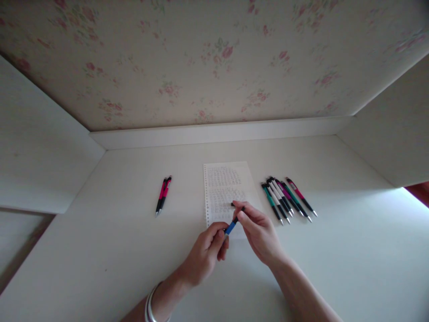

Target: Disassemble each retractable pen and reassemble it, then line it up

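Observation:
Above the lower part of a handwritten sheet of paper (225, 179), a blue pen (230, 227) with black ends slants between my two hands. My left hand (205, 252) is closed round its lower end, thumb on top. The other end is pinched by the thumb and fingers of my right hand (259, 232). A small black piece (233, 204) pokes out beyond the right fingertips; whether it belongs to the blue pen, I cannot tell. The fingers hide parts of the pen.
Two pink-and-black pens (163, 196) lie left of the paper. Several green, white, purple and pink pens (284, 197) lie side by side on its right. The white desk (134, 268) is enclosed by side panels and a floral-papered wall (214, 67).

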`<act>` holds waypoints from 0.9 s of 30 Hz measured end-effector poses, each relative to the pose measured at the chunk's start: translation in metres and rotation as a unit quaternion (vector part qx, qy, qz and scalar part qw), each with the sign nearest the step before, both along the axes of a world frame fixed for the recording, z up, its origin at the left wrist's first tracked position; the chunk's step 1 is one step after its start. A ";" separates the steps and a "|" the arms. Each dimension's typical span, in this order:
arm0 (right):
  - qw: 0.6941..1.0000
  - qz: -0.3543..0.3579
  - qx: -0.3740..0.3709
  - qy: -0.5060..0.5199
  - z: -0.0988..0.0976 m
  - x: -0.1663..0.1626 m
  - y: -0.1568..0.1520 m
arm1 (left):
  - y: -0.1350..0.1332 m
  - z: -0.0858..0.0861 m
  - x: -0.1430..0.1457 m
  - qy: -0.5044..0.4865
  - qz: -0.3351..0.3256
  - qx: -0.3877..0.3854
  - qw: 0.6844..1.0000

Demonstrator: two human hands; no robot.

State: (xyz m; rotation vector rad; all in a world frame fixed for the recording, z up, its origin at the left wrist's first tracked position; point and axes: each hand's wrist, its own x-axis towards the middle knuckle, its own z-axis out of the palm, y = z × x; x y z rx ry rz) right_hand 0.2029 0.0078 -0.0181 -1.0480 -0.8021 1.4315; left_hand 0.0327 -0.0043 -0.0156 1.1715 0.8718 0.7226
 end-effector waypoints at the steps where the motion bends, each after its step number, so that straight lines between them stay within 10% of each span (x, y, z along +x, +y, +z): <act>1: 1.000 -0.007 -0.005 -0.002 -0.001 0.001 0.000 | 0.000 0.000 0.000 0.000 -0.001 -0.001 1.000; 27: 0.998 -0.022 0.003 0.060 0.008 0.004 0.004 | 0.001 0.001 0.000 0.004 -0.003 -0.029 1.000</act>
